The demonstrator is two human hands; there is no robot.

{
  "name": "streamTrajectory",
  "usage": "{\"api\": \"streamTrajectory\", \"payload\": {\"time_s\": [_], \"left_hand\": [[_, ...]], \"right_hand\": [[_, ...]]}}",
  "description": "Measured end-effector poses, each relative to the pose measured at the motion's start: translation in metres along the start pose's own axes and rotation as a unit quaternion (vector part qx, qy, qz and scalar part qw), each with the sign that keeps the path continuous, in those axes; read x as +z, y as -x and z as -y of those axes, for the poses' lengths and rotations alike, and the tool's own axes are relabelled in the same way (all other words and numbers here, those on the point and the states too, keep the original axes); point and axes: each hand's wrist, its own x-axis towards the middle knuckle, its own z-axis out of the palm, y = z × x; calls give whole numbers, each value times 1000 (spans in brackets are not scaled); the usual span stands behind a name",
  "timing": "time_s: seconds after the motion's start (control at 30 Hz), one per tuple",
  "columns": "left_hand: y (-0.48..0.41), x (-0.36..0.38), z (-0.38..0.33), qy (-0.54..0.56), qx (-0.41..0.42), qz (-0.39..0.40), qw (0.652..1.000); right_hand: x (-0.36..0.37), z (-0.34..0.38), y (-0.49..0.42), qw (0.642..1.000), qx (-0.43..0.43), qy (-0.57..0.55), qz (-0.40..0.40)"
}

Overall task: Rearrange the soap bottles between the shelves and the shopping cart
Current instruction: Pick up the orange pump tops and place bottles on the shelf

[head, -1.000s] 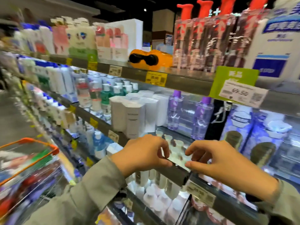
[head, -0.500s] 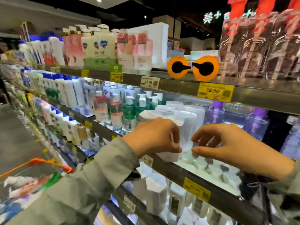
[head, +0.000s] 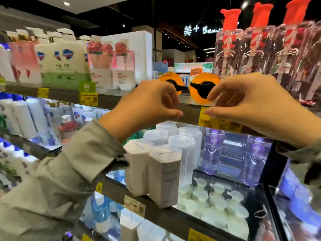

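Two orange soap bottles with black pumps lie on the top shelf (head: pixel 111 100), their tops facing me. My left hand (head: pixel 151 105) is raised in front of the left orange bottle (head: pixel 178 80) and hides part of it. Its fingers are loosely curled and hold nothing. My right hand (head: pixel 251 105) hovers at the right edge of the right orange bottle (head: pixel 198 96), fingertips close to its black pump. Whether they touch it I cannot tell. The shopping cart is out of view.
White hexagonal boxes (head: pixel 165 171) stand at the front of the middle shelf below my hands, with purple bottles (head: pixel 212 150) behind them. Clear bottles with red pumps (head: pixel 257 49) stand at the top right. Cream bottles (head: pixel 66 61) fill the top left.
Both hands have risen from the white boxes on the middle shelf to the orange bottles on the top shelf. The view has tilted up and the orange-rimmed cart has dropped out of sight.
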Motion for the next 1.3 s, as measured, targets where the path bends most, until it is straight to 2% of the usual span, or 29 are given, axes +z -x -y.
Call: {"api": "streamTrajectory", "payload": {"time_s": [0.13, 0.33, 0.47, 0.6, 0.73, 0.8, 0.9, 1.07, 1.3], "left_hand": [[-22, -2, 7, -18, 22, -88, 996], [-45, 3, 32, -65, 58, -106, 991], [-56, 4, 48, -78, 138, -81, 984], [-67, 5, 67, -136, 256, -115, 950], [-76, 11, 81, -218, 369, -187, 884], [-79, 16, 87, -241, 399, -223, 856], [-81, 21, 94, -233, 411, -266, 840], [-83, 21, 103, -206, 410, -310, 832], [-80, 9, 94, -114, 352, -355, 859]], "right_hand": [[0, -2, -22, 995, -30, 48, -78], [10, -9, -40, 992, -27, 113, -42], [14, -9, -45, 991, -39, 128, -26], [16, -6, -49, 989, -53, 132, -37], [21, -5, -52, 986, -63, 145, -46], [24, -4, -53, 987, -66, 139, -54], [26, -3, -54, 987, -77, 122, -73], [26, 0, -57, 983, -108, 101, -108], [25, 1, -57, 975, -130, 95, -150]]}}
